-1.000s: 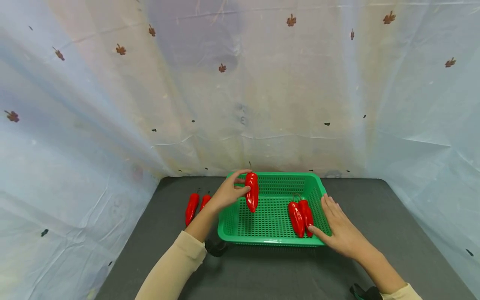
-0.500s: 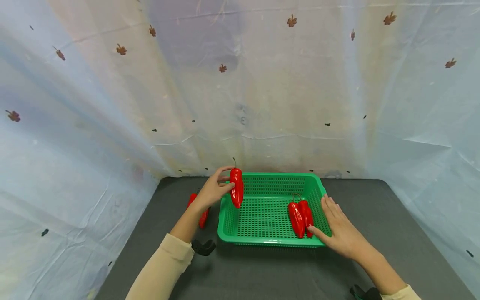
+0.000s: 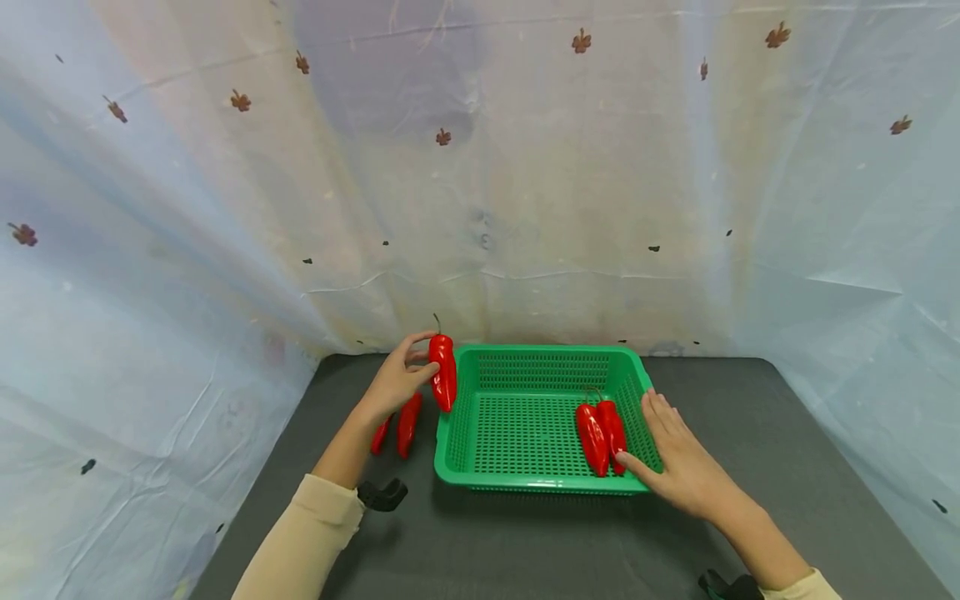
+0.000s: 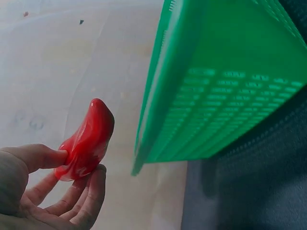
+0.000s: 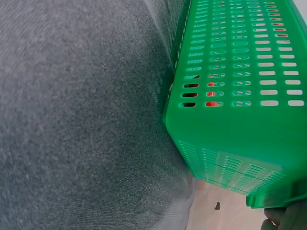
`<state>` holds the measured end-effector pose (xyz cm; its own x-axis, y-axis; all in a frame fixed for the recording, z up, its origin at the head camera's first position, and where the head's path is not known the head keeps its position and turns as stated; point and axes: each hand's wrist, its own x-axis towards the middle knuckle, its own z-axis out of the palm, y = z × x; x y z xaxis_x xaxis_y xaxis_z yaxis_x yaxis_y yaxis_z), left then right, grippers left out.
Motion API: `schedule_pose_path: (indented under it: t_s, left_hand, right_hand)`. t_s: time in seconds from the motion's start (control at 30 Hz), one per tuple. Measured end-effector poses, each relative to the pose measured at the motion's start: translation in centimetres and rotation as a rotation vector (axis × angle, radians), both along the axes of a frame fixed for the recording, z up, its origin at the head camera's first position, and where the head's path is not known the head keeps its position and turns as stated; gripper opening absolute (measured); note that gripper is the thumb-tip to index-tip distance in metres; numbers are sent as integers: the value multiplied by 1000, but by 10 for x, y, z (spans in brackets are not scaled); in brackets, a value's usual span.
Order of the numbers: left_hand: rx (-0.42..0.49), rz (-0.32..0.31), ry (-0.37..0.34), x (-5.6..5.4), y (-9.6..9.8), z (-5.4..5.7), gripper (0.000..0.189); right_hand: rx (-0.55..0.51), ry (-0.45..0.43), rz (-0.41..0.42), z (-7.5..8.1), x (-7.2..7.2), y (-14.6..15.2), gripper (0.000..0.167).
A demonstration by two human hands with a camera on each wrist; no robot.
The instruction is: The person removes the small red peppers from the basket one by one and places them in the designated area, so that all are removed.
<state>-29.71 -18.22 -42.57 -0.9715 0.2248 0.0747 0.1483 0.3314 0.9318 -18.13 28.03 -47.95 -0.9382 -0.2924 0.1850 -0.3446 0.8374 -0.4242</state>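
My left hand (image 3: 397,379) pinches a glossy red chili pepper (image 3: 443,375) between thumb and fingers. The pepper hangs stem up, overlapping the left edge of the green basket (image 3: 540,482) in the head view. In the left wrist view, this pepper (image 4: 88,139) shows beside the basket wall (image 4: 230,96). My right hand (image 3: 678,458) rests on the basket's right rim with fingers straight and the thumb reaching over the inside. Two red peppers, one (image 3: 592,439) left of the other (image 3: 612,429), lie side by side in the basket's right part, close to that thumb.
Two more red peppers, one (image 3: 408,425) nearer the basket and one (image 3: 380,436) partly behind my left hand, lie on the dark grey table (image 3: 555,550). A pale plastic sheet (image 3: 540,208) with leaf prints hangs behind the table and at its sides.
My left hand has carried the pepper leftward from over the basket to its left edge. The right hand, the basket and the peppers inside have stayed put.
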Motion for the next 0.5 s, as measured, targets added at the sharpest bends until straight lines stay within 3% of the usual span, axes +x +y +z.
schedule_pose_path:
  t_s: [0.23,0.5]
  left_hand:
    - [5,19,10,-2,-18,-5,61]
    - [-68,70,25,-7,-49,-14,60]
  right_hand:
    - [-5,0,5,0,0,0,103]
    - [-2,6,0,0,0,1,103]
